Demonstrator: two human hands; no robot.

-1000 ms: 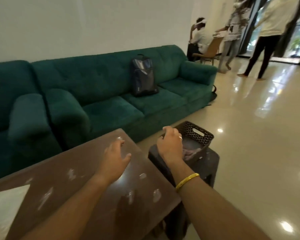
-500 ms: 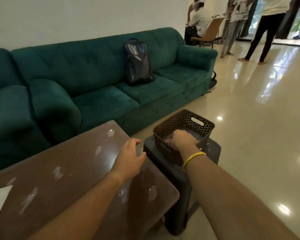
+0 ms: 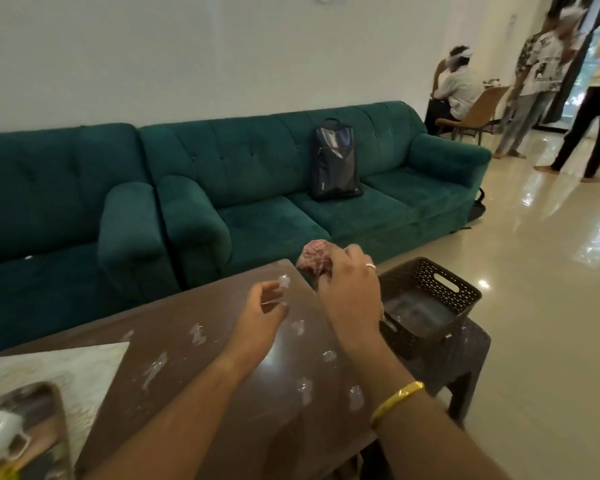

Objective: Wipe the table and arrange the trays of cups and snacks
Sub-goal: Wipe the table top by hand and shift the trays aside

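My right hand [image 3: 349, 289] holds a crumpled pinkish cloth [image 3: 314, 259] above the far right corner of the brown table [image 3: 194, 386]. Several white smears dot the tabletop. My left hand [image 3: 258, 318] hovers over the table just left of the right hand, fingers apart and holding nothing. At the bottom left a brown tray [image 3: 47, 427] carries a white cup [image 3: 0, 438], only partly in view. A pale mat [image 3: 66, 368] lies under the tray.
A dark perforated basket [image 3: 430, 299] sits on a dark stool [image 3: 465, 351] to the right of the table. A green sofa [image 3: 257, 188] with a black backpack [image 3: 335, 161] stands behind. Several people [image 3: 534, 81] are at the far right on the glossy floor.
My right hand has come out of the basket with the cloth and moved left and up over the table corner. The view has tilted so the tray and cup show.
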